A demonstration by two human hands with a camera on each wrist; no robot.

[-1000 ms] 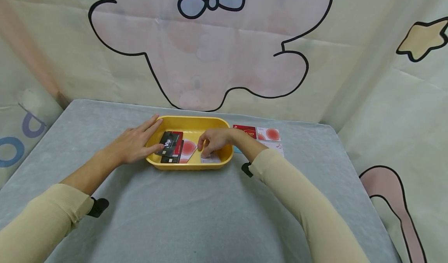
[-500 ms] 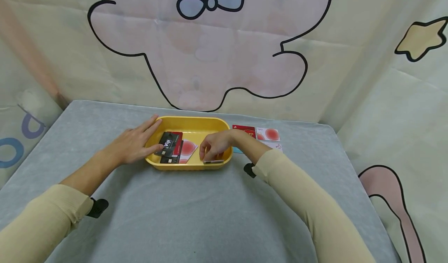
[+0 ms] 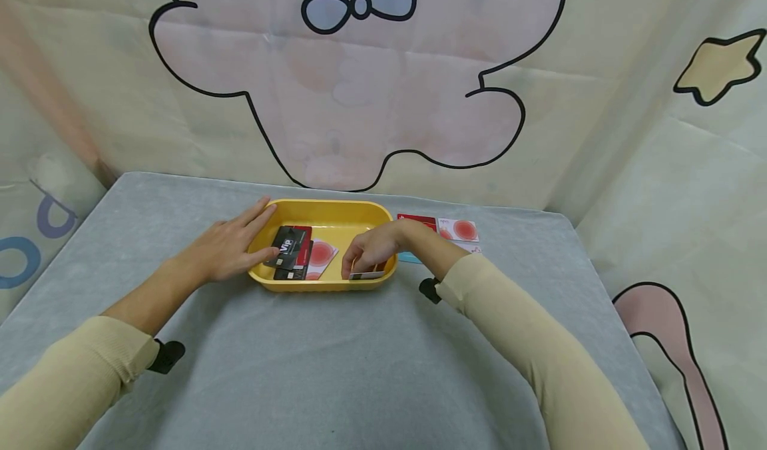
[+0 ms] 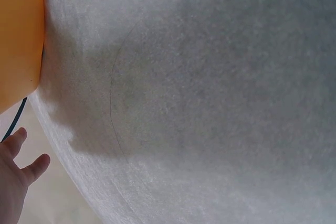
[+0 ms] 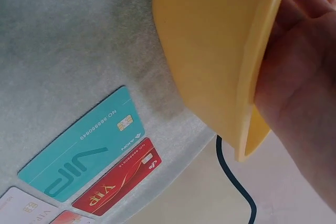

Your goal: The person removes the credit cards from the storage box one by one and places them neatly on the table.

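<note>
In the head view a yellow plastic tray [image 3: 323, 286] sits on the cloth-covered table. My left hand [image 3: 224, 247] rests on the tray's left rim, fingers stretched out. Inside the tray, at its near right, my right hand [image 3: 373, 245] pinches a card [image 3: 367, 275] that is tipped up on edge; its face is mostly hidden. Towards the left of the tray lie overlapping cards: a black VIP card [image 3: 287, 246], with red and black ones under it, and a white card with a pink circle [image 3: 322, 255]. The left wrist view catches only some fingers.
Right of the tray, cards lie on the table: a teal VIP card [image 5: 84, 145], a red VIP card [image 5: 118, 178], a white VIP card [image 5: 23, 208] and a pink-circle card [image 3: 458, 229]. A printed curtain [image 3: 383, 124] hangs behind the table's far edge.
The card under my right hand has gone from lying flat in the tray to standing on edge in the fingers. My left hand has stayed on the rim.
</note>
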